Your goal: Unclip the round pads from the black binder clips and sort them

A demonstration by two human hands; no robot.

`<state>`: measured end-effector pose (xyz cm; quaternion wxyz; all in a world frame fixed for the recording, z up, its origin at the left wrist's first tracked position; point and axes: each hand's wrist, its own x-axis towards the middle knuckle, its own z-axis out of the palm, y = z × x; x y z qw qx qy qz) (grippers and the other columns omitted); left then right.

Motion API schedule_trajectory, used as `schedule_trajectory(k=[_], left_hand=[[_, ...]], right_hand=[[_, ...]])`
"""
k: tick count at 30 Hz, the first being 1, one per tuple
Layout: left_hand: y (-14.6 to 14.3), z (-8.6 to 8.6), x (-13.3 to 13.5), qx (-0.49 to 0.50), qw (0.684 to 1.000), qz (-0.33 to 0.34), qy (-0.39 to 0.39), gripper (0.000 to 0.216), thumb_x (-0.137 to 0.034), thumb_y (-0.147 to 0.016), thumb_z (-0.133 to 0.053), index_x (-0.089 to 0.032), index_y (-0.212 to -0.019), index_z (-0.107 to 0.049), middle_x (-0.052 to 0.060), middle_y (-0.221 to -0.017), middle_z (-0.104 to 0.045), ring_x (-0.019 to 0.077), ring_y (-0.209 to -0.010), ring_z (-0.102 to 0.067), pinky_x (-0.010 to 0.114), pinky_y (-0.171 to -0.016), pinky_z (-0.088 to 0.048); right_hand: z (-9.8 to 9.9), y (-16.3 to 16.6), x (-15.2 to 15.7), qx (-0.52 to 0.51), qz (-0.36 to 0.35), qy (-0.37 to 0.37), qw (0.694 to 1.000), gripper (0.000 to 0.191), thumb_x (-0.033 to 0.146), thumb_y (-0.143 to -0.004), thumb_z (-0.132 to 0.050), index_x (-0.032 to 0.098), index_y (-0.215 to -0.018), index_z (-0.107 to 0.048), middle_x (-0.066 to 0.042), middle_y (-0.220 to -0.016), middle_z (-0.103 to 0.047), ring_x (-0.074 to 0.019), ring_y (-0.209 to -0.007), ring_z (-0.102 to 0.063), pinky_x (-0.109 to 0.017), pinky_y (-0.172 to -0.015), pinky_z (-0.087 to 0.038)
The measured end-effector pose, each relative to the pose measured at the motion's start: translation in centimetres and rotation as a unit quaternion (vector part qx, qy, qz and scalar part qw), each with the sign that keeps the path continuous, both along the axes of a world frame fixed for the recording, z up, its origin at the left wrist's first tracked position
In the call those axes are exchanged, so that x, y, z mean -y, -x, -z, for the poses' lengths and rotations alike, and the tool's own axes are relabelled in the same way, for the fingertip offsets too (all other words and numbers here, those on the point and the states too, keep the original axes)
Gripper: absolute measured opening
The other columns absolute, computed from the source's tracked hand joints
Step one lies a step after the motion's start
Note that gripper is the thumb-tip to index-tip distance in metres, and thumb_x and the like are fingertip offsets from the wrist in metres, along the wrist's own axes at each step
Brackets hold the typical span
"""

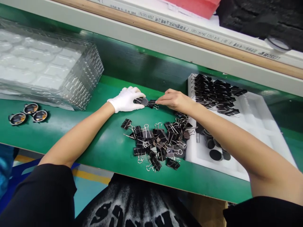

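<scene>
My left hand [127, 99], in a white glove, grips a small round grey disc [144, 101] with a black binder clip on it, above the green bench. At the disc's right side is another black binder clip [152, 104]. My bare right hand [174, 99] pinches this clip between thumb and fingertips, on its wire handles as far as I can see. Whether the clip's jaws are on the disc is too small to tell. A loose pile of black binder clips [161, 138] with silver handles lies just below both hands.
To the right, a white foam tray [258, 110] carries rows of binder clips [213, 91] and several round black pieces [215, 154]. Clear plastic trays [47, 63] are stacked at the left, behind three round amber-faced pieces [31, 108]. A raised ledge [142, 25] runs along the back.
</scene>
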<state>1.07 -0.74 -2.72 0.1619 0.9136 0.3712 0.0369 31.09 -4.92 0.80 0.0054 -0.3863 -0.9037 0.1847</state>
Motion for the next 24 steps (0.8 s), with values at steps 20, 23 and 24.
schedule_trajectory(k=[20,23,24], left_hand=[[-0.1,0.0,-0.3,-0.009,1.000,0.013,0.019,0.055,-0.057,-0.097,-0.065,-0.027,-0.143,-0.065,0.012,-0.139,-0.059,0.0336,-0.129,-0.053,0.047,-0.113,-0.039],[-0.3,-0.1,-0.2,0.000,0.999,0.012,0.033,0.052,-0.056,-0.098,-0.063,-0.027,-0.141,-0.066,0.011,-0.138,-0.060,0.0335,-0.130,-0.053,0.048,-0.115,-0.038],[-0.5,-0.1,-0.2,0.003,0.999,0.013,0.038,0.051,-0.055,-0.098,-0.063,-0.028,-0.141,-0.067,0.010,-0.137,-0.060,0.0332,-0.130,-0.053,0.049,-0.116,-0.037]], right_hand=[[4.2,9.3,-1.5,-0.052,0.369,-0.025,0.927,0.072,0.061,-0.109,0.004,0.034,-0.164,-0.035,-0.013,-0.163,-0.031,-0.0354,-0.155,-0.025,-0.065,-0.126,-0.026],[4.2,8.4,-0.8,-0.066,0.410,-0.015,0.910,0.076,0.063,-0.107,0.011,0.036,-0.162,-0.035,-0.013,-0.160,-0.034,-0.0322,-0.153,-0.030,-0.060,-0.125,-0.031],[4.1,8.2,-0.7,-0.073,0.423,-0.012,0.903,0.077,0.062,-0.107,0.013,0.036,-0.161,-0.035,-0.013,-0.159,-0.034,-0.0311,-0.153,-0.031,-0.058,-0.125,-0.032]])
